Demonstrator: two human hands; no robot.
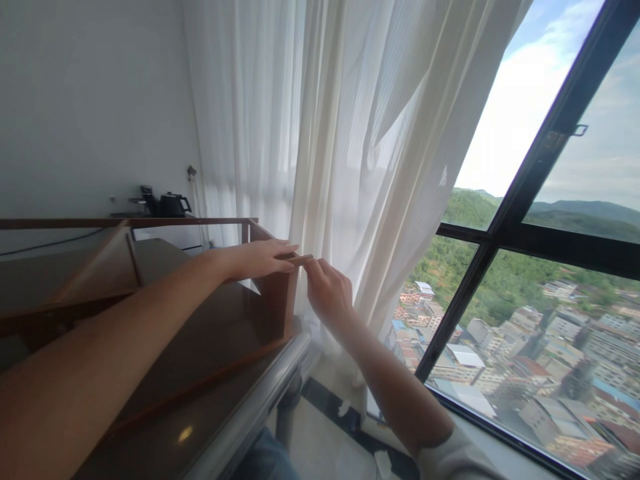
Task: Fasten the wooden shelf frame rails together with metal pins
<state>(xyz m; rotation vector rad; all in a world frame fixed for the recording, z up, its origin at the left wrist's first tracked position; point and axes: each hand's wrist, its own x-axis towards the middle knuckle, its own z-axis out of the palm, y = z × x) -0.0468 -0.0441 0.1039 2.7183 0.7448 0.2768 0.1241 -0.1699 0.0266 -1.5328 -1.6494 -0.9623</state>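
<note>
My left hand (260, 259) lies flat, fingers stretched out and together, on the top right corner of a brown wooden desk shelf (273, 293). My right hand (327, 291) is just right of that corner, its fingers pinched at the shelf's top edge where the left fingertips end. What the right fingers pinch is too small to make out. A white sheer curtain (345, 133) hangs directly behind both hands.
The shelf stands on a dark desk (220, 393) with a rounded grey front edge. A black kettle (173, 204) sits on a counter by the white wall at the back left. A large black-framed window (505, 233) on the right overlooks a town.
</note>
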